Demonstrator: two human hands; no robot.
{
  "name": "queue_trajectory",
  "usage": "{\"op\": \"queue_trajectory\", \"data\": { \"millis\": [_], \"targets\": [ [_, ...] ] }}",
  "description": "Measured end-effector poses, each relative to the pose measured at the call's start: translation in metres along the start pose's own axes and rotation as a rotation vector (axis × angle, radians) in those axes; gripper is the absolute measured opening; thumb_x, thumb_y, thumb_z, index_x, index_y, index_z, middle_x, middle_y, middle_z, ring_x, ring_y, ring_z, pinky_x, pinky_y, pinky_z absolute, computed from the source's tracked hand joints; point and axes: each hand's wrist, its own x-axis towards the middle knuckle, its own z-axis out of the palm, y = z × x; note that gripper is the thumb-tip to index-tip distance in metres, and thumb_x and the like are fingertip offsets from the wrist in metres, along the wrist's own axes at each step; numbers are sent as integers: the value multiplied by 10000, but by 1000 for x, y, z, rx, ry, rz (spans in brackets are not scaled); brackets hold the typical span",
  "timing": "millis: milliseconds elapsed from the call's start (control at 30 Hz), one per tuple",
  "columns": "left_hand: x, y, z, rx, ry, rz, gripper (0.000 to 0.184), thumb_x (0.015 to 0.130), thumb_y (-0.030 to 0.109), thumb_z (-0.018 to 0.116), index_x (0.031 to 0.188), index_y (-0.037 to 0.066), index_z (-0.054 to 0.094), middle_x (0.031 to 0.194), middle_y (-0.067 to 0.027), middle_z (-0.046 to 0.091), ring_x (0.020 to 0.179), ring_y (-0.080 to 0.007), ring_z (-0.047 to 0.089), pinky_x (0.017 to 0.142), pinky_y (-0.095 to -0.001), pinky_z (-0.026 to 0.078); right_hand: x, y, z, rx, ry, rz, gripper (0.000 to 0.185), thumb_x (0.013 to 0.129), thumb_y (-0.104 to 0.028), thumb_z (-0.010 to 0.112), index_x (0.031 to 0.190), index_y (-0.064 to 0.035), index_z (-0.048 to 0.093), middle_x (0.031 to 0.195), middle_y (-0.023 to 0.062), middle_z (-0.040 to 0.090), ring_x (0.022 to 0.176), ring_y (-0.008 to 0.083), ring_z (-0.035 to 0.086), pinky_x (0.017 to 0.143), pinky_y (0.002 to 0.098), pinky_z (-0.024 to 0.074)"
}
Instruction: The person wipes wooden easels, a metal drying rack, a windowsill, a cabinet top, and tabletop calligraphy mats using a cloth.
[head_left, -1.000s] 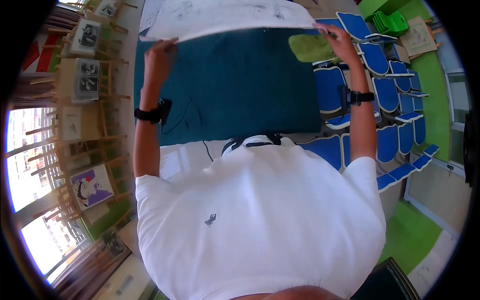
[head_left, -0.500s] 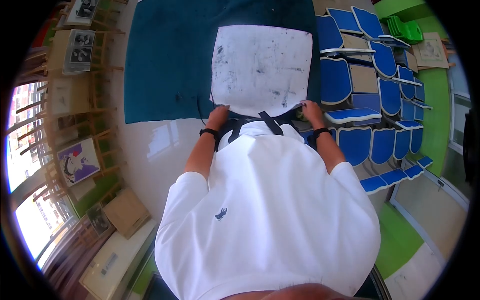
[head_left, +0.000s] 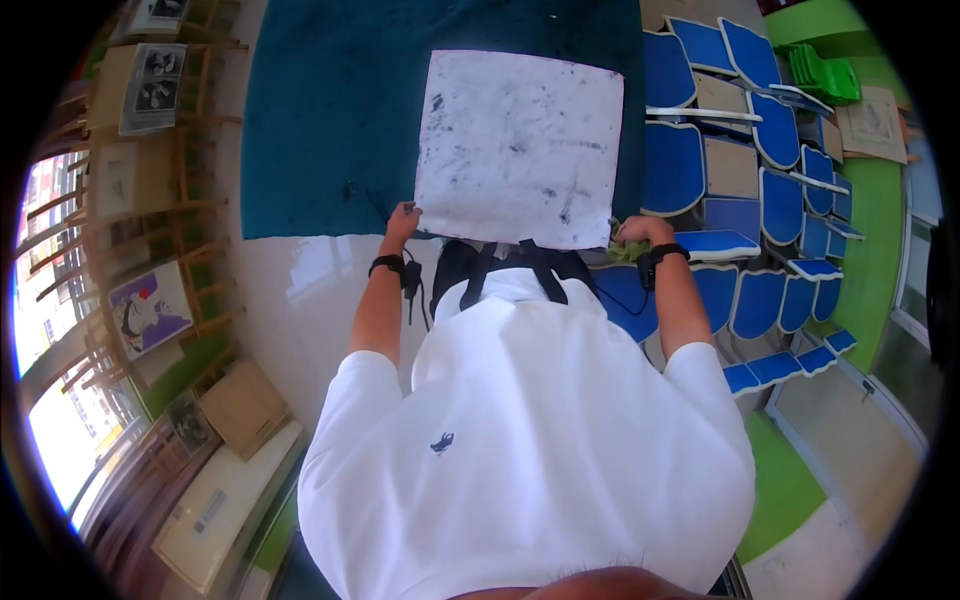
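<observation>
A white sheet (head_left: 518, 150) with dark ink-like stains lies on a dark teal table cover (head_left: 320, 130), its lower edge at the table's near edge. My left hand (head_left: 402, 224) is at the sheet's lower left corner, fingers closed on its edge. Just past the lower right corner, my right hand (head_left: 648, 231) has its fingers closed round a crumpled yellow-green cloth (head_left: 624, 242). The cloth is partly hidden by the hand. Each wrist wears a black band, and a dark cord hangs near each one.
Blue-seated chairs (head_left: 672, 165) crowd the right side, close to the table. Green plastic stools (head_left: 822, 75) are stacked behind them. Along the left stand wooden easels with pictures, including a purple and white painting (head_left: 150, 308). Pale glossy floor (head_left: 310, 290) shows at the table's near left.
The sheet's near edge, previously lifted and curved between both hands, now lies flatter. My right hand has left the corner and moved right onto the cloth; my left hand has shifted slightly left.
</observation>
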Motion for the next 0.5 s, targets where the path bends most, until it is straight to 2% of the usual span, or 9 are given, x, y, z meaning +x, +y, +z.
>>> {"op": "queue_trajectory", "data": {
  "millis": [33,100,133,167,233,300,367,433,500],
  "targets": [
    [9,2,-6,-6,6,-9,485,807,328,629,1197,42,585,1111,-215,658,1070,-372,613,928,-410,472,6,1,-12,-12,-3,-3,417,749,-311,695,1103,-90,705,1175,107,653,1008,274,624,850,399,491],
    [39,11,-16,112,40,-37,436,813,271,643,1170,26,602,1092,-158,668,1036,-262,627,904,-348,472,27,6,-42,124,2,-253,382,826,-315,651,1134,-92,692,1202,99,648,1103,259,587,933,370,448],
    [46,28,-24,121,47,-52,411,828,265,635,1163,29,606,1096,-136,667,1014,-248,627,895,-343,475,41,9,-52,274,132,-260,416,856,-338,634,1176,-74,662,1215,136,631,1112,275,582,945,364,437],
    [51,42,-33,123,49,-58,411,828,265,635,1163,29,606,1096,-136,667,1014,-248,627,895,-343,475,58,10,-61,272,126,-263,416,856,-338,634,1176,-74,662,1215,136,631,1112,275,582,945,364,437],
    [60,90,-37,-354,62,-288,432,821,275,632,1171,24,599,1145,-160,655,1056,-332,624,896,-404,492,58,-1,-95,520,310,-196,473,862,-367,639,1189,-25,625,1174,157,637,1091,270,582,937,368,435],
    [96,109,-33,-400,108,-308,424,825,254,641,1173,15,596,1165,-159,645,1072,-326,619,893,-402,496,89,-5,-111,518,384,-186,491,863,-374,642,1176,3,612,1133,166,641,1055,268,587,918,372,442],
    [146,86,-26,-125,239,-8,438,817,262,655,1169,7,596,1163,-170,642,1072,-322,620,902,-390,495,123,-19,-120,508,424,-193,513,863,-381,646,1163,31,599,1092,175,645,1019,265,592,899,376,449],
    [154,108,-20,-81,302,88,461,806,271,669,1173,4,590,1165,-182,638,1079,-327,617,914,-386,488,146,-17,-117,658,505,-153,510,866,-396,641,1100,55,599,1040,172,642,959,251,598,861,377,463],
    [165,119,-16,-14,323,94,493,797,278,683,1191,2,574,1161,-181,640,1079,-325,616,916,-386,486,166,-17,-119,688,494,-140,484,858,-374,657,1093,43,593,1033,169,644,943,246,602,840,362,471]
  ]
}}
